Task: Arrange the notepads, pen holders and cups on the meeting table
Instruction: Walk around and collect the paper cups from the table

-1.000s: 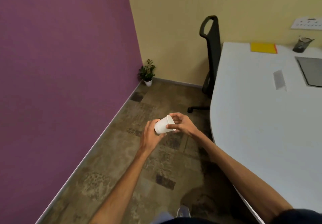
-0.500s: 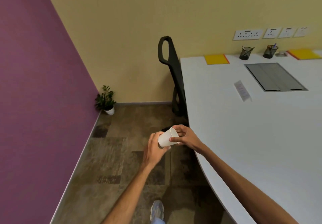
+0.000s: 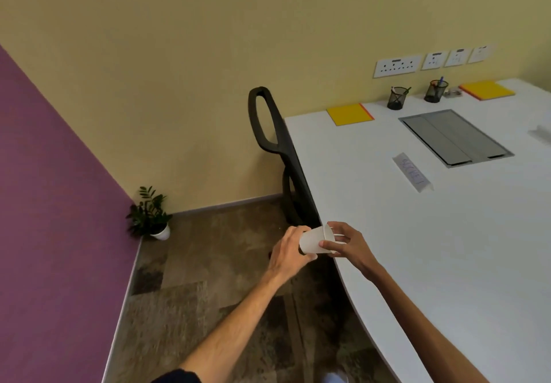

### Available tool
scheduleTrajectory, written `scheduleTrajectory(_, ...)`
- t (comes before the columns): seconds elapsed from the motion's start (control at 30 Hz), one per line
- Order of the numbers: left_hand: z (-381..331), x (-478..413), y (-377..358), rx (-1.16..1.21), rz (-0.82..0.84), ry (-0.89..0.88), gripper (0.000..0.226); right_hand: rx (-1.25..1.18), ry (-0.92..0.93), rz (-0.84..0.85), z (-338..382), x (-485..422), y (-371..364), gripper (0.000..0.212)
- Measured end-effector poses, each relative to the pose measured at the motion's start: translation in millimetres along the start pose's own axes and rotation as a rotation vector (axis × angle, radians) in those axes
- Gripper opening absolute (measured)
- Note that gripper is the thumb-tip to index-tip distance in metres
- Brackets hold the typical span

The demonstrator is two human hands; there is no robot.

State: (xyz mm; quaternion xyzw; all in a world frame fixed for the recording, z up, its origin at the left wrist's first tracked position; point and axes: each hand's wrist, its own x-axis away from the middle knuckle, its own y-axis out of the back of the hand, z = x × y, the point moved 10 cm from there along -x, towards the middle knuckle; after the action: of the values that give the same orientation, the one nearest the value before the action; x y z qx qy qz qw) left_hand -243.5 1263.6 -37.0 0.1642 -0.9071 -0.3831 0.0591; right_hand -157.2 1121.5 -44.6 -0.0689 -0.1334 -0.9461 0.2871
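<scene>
White bench, curved edge: the paper cup is held on its side just off that edge, base gripped by the left hand, rim pinched by the right hand, which is nearer the bench, the cup's long axis pointing toward it.

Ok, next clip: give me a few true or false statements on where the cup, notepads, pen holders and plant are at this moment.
1. The left hand and right hand both hold the white cup. True.
2. The cup stands upright on the table. False: it is tipped sideways in the hands at the table's edge, not set down.
3. Two pen holders stand between two yellow notepads. True.
4. The potted plant sits on the table. False: it is on the floor in the corner.
</scene>
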Motion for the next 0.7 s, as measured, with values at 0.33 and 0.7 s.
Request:
scheduleTrajectory(0.33,-40.3,-126.4,-56.2,-0.042,0.158,-0.141,0.062,-0.158,-0.084,-0.159,-25.9,-77.4,85.2,0.056)
scheduleTrajectory(0.7,-123.0,-237.3,-129.7,-0.066,0.334,-0.309,0.065,-0.17,-0.119,-0.384,-33.4,-124.2,205.6,0.061)
